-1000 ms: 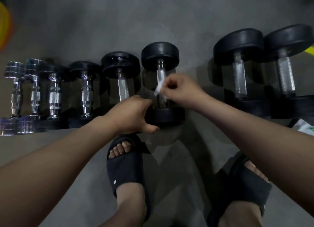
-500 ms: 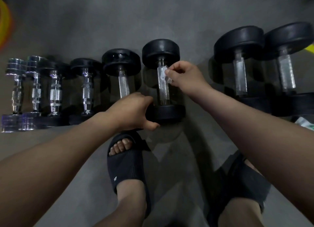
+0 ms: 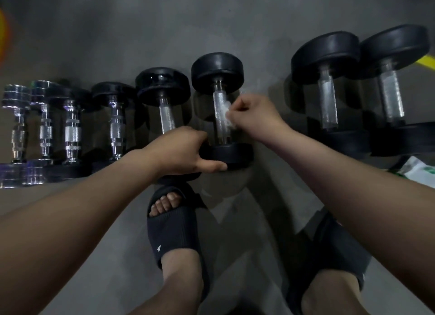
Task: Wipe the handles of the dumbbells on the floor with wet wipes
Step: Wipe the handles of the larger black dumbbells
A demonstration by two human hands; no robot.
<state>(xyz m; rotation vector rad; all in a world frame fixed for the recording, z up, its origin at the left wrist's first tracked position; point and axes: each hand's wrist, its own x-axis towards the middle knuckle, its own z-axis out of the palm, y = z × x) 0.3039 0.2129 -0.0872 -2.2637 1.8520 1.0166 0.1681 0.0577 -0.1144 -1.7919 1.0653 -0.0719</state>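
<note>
On the floor, the right hand [image 3: 253, 116] pinches a wet wipe [image 3: 226, 111] against the middle dumbbell [image 3: 221, 112] handle while the left hand [image 3: 181, 149] grips its near head, other handles seemingly remaining.

The grey concrete floor [image 3: 188, 20] bore a row of dumbbells [image 3: 167, 116]. Small chrome dumbbells [image 3: 44, 133] lay at the left and larger black-headed dumbbells [image 3: 327, 102] at the right. A white-and-green packet [image 3: 419, 171] lay at the right edge.
</note>
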